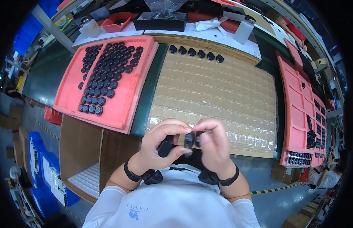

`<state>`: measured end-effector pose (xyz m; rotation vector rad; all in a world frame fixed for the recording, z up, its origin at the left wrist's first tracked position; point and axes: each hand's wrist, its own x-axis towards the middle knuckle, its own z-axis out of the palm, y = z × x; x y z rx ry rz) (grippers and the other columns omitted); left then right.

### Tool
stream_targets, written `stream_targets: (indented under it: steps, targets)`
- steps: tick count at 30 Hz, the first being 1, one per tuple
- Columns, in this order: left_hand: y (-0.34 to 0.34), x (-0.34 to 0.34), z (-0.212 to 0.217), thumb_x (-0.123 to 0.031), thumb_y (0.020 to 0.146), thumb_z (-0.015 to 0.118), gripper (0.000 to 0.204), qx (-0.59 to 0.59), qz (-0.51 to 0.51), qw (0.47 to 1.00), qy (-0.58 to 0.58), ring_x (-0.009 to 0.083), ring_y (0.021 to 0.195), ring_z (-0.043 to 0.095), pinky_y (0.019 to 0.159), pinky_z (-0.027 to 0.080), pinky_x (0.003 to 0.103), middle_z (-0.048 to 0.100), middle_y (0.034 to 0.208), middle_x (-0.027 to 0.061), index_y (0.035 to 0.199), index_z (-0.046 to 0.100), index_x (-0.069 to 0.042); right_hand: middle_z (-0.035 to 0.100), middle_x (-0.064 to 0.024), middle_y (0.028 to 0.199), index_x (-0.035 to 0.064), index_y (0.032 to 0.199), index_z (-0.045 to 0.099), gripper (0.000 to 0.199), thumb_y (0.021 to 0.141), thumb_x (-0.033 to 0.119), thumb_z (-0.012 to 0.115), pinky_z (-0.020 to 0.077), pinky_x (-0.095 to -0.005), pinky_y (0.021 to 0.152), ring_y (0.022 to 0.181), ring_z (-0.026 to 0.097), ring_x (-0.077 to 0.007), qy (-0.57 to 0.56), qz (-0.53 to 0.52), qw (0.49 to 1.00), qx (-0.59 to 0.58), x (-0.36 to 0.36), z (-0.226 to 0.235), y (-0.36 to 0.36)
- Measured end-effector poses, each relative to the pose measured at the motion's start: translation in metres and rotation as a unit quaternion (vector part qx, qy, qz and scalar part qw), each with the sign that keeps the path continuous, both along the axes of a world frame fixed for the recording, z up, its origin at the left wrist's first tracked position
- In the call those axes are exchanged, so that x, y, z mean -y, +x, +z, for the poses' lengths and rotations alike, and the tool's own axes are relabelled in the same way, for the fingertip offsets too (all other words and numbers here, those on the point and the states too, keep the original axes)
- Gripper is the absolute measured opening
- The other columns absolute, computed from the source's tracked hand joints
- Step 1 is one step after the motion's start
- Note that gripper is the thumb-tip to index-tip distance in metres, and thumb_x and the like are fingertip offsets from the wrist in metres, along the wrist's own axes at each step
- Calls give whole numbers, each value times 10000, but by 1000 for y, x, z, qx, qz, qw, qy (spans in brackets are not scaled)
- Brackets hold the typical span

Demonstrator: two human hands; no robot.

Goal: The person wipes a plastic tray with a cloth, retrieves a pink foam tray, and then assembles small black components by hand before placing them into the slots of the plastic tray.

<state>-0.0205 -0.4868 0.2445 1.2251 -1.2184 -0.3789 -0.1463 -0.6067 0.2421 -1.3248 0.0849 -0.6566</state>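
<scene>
Nearest, at 6 o'clock: left hand (161,142) closed around several small black round caps (165,146), a ready stock in the palm. Right hand (214,142) pinches one black cap (189,140) at the fingertips, held up between both hands (likely for a look at its face). Beyond, centre: clear blister tray (218,95) on the surface, one row of six caps (195,52) seated along its far edge at 12. At 10 o'clock, pink foam tray (119,114) carrying many loose caps, within the left hand's reach.
</scene>
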Motion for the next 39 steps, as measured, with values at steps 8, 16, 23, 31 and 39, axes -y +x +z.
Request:
stream_targets:
  steps: [8,16,23,31,39]
  targets:
    - [1,-1,2,-98,763,732,339,4,7,1000,2,112,718,513,662,438,232,587,1020,137,1044,570,0,493,-77,892,0,1082,443,224,940,174,441,381,-235,672,747,442,-106,-77,-16,997,-16,-3,3,3]
    - [1,-2,2,-90,763,731,341,0,12,1000,4,109,706,509,645,434,225,583,1021,133,1051,572,-2,518,-75,985,-8,1118,445,198,947,90,427,431,-232,727,799,490,-83,-70,3,997,31,-1,-5,5]
    - [4,-3,-1,-89,768,726,339,18,12,1000,0,108,700,507,634,430,225,583,1020,135,1056,571,-2,515,-78,983,-13,1124,426,203,958,99,395,430,-236,761,850,505,-90,-71,12,997,32,-6,-5,8]
    - [7,-3,-1,-47,771,699,335,39,15,999,-14,140,742,546,574,451,230,603,1027,130,1080,576,-8,484,-65,886,-5,1085,433,255,958,216,421,388,-228,649,705,448,-87,-39,-27,999,-14,-11,2,10]
    - [5,-2,-1,-102,782,716,340,46,21,999,-15,114,685,492,618,426,234,593,1003,136,1070,566,-2,482,-56,867,-3,1089,432,241,962,199,403,375,-215,636,704,435,-80,-44,-18,999,-1,-11,-1,9]
